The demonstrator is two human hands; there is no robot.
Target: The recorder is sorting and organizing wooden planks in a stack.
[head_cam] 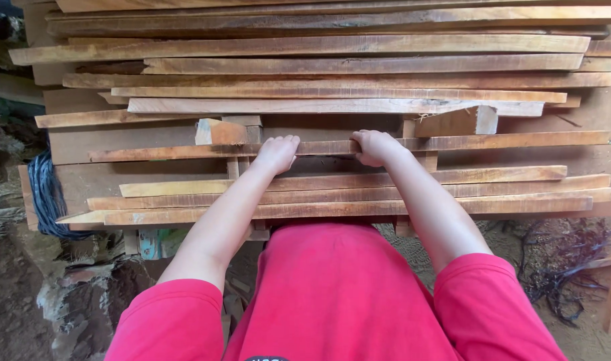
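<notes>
Plank (493,142), long and thin, lies midway up the lumber stack (332,67), gripped at its near edge. Left hand (277,153) and right hand (374,147) both curl fingers over it, close together. Wood block (460,122) above; blue cord (46,194) at stack's left end.

Both arms extend forward from the shoulders, bare below short red sleeves, and converge slightly toward the middle. The elbows are nearly straight. The left hand (277,153) lies palm down with the knuckles uppermost and the fingers curled forward over an edge, so that the fingertips are hidden. The right hand (374,147) sits level with it and just apart, likewise palm down, its fingers bent into a closed grip and the thumb tucked beneath. Both wrists are held flat, in line with the forearms.
</notes>
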